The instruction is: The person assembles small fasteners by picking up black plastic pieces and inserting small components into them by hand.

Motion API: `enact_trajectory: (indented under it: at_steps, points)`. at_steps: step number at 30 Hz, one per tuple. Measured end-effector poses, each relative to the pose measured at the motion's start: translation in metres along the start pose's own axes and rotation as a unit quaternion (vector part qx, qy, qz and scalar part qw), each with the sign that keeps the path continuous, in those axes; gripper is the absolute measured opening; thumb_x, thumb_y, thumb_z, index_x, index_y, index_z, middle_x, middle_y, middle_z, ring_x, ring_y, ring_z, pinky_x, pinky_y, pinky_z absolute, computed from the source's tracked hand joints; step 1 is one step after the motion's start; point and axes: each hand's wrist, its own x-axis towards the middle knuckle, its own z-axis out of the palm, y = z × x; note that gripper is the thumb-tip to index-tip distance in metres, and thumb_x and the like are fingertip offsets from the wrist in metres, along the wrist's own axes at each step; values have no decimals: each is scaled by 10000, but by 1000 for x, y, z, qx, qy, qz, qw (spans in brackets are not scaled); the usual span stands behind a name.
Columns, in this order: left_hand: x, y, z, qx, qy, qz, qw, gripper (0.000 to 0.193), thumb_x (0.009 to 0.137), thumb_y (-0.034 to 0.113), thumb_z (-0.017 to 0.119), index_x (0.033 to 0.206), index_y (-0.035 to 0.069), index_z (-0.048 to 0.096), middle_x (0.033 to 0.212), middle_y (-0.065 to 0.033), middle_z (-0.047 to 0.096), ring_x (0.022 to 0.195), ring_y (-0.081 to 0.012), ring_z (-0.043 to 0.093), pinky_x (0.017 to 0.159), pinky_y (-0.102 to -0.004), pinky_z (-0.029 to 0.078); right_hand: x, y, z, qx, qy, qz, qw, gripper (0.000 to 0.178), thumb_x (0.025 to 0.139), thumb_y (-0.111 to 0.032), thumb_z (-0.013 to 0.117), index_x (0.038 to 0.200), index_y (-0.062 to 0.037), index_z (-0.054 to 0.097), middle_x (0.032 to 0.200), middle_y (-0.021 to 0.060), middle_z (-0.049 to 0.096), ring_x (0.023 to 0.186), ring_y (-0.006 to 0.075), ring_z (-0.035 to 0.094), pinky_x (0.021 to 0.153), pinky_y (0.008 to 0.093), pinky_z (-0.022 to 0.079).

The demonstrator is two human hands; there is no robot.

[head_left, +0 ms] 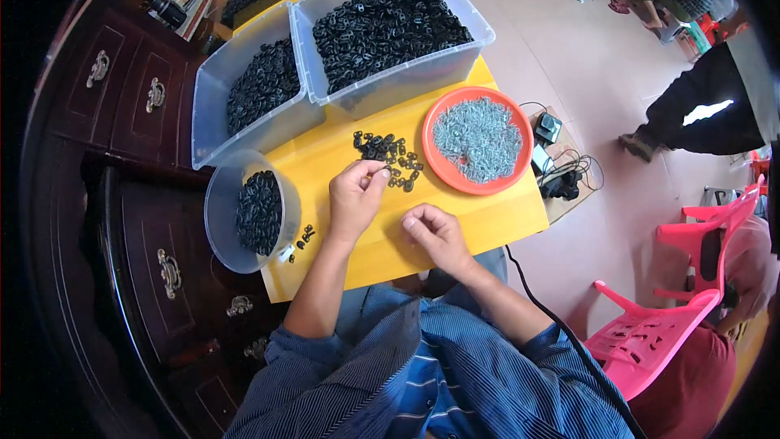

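On the table (366, 264), loose black parts (379, 147) lie just beyond your left hand (356, 197), beside the red dish (479, 188). Your left fingers are pinched together, your right hand (439, 238) half curled; whether either grasps anything cannot be told. Each part should prove light, stiff, slightly slippery; grip opposite edges.

The person wears a dark blue cloth shirt with thin pale stripes (325, 382), open in front. Its wide sleeves (305, 349) stop near the elbows. Under it is a brighter blue cloth shirt with pale lines (422, 397). The pants (494, 264) look grey-blue, but they are mostly hidden.
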Motion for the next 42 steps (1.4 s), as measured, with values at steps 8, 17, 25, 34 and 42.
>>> enact_trajectory:
  at_steps: [8,17,25,34,42]
  points:
    - [-63,22,-16,-322,-55,-100,940,114,956,79,682,1036,3,712,811,40,637,673,-34,562,607,-197,460,-10,-28,36,158,33,19,987,183,1042,-241,594,1092,-66,607,948,-4,643,752,74,603,703,235,515]
    - [-93,23,-42,-64,45,134,988,122,892,10,692,1009,6,727,815,-80,636,677,-180,663,608,-303,527,-20,-12,66,242,-27,77,967,254,1059,-331,555,1038,-80,588,888,1,612,723,88,570,705,247,502]
    - [-106,9,-53,-125,19,74,989,174,899,7,689,1072,-1,704,838,-81,642,656,-134,664,602,-262,528,-14,-10,61,62,-71,26,995,243,1052,-301,577,964,-77,614,816,-22,598,729,65,554,699,228,476]
    - [-96,-2,-27,-109,-35,9,993,256,861,84,749,1102,27,687,910,-108,681,749,-202,687,668,-328,550,-10,-14,20,-264,-5,-99,959,237,985,-288,651,926,-58,651,767,62,654,690,199,643,637,329,513]
    - [-49,-24,-5,223,33,69,972,201,865,201,709,1041,107,728,1004,-132,673,944,-352,672,804,-473,552,-3,-24,-5,-573,118,-163,795,259,873,-315,729,797,-73,680,777,161,697,724,363,689,645,459,537]
